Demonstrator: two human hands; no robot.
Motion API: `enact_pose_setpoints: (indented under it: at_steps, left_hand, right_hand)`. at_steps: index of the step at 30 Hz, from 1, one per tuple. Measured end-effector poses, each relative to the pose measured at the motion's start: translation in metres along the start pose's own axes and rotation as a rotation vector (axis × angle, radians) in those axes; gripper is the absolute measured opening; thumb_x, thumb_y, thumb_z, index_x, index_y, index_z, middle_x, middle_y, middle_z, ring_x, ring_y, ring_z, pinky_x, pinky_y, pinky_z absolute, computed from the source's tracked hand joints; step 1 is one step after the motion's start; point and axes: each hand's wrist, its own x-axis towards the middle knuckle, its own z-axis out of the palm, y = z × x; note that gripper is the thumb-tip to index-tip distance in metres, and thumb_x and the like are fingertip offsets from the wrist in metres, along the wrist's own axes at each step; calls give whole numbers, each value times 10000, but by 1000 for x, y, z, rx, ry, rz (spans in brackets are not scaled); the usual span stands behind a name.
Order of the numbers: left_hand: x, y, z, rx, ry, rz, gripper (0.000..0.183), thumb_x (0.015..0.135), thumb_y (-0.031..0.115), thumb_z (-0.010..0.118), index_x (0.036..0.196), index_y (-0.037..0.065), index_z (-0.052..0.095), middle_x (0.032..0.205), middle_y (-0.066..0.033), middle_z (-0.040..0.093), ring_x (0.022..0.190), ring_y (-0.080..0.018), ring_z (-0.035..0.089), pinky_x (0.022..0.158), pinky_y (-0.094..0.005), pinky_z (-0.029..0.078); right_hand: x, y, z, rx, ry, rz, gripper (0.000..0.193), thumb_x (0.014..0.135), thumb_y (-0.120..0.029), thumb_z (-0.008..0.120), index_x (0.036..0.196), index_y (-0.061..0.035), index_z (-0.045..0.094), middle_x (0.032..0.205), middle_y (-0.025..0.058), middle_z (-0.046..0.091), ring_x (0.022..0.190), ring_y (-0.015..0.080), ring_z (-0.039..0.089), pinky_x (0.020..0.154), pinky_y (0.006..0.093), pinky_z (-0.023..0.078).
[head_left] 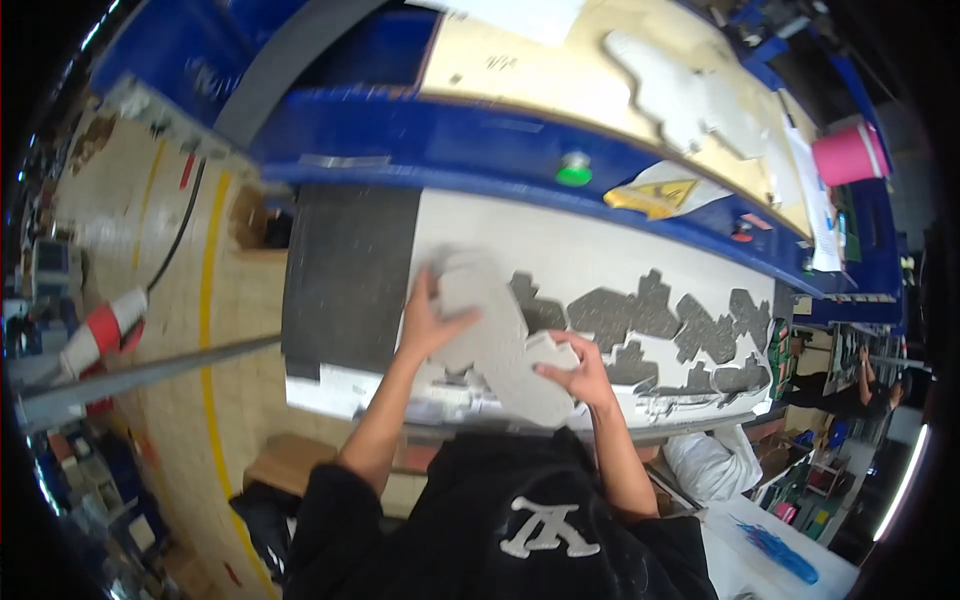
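Observation:
My left hand (430, 325) is closed round the left edge of a large grey flat cut-out piece (490, 320), thumb on top. This piece is long with stepped edges, and its upper end is blurred. At its right side my right hand (582, 372) pinches a smaller pale-grey cut-out piece (548, 350) between thumb and fingers. The two pieces overlap or touch; I cannot tell which. Beneath them lies a white sheet (460, 215) with several dark, irregular openings (610, 312) to the right.
A dark grey panel (350, 270) lies left of the sheet. Beyond runs a blue machine beam (400, 135) with a green button (574, 168). Behind it, a wooden board (540, 65) carries a white shaped piece (690, 100). A pink bucket (848, 155) stands far right; another person (870, 390) is beyond.

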Motion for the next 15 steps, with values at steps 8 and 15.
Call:
enact_pose_setpoints:
  at_steps: [8,15]
  left_hand:
    - [-35,70,-44,-99,-377,115,600,759,108,966,1283,7,692,1159,-63,765,1094,-182,710,983,-381,567]
    - [-60,92,-25,-459,-178,-63,410,875,81,876,1241,-3,711,1213,-78,739,1121,-192,694,980,-368,557]
  right_hand:
    - [14,-94,-26,-68,84,-98,579,869,-78,880,1388,-72,624,938,16,789,897,65,709,887,270,511]
    - [-56,-128,-62,-650,-3,-42,1080,696,-227,1016,1581,-45,425,1329,222,637,1215,380,672,1056,442,534]
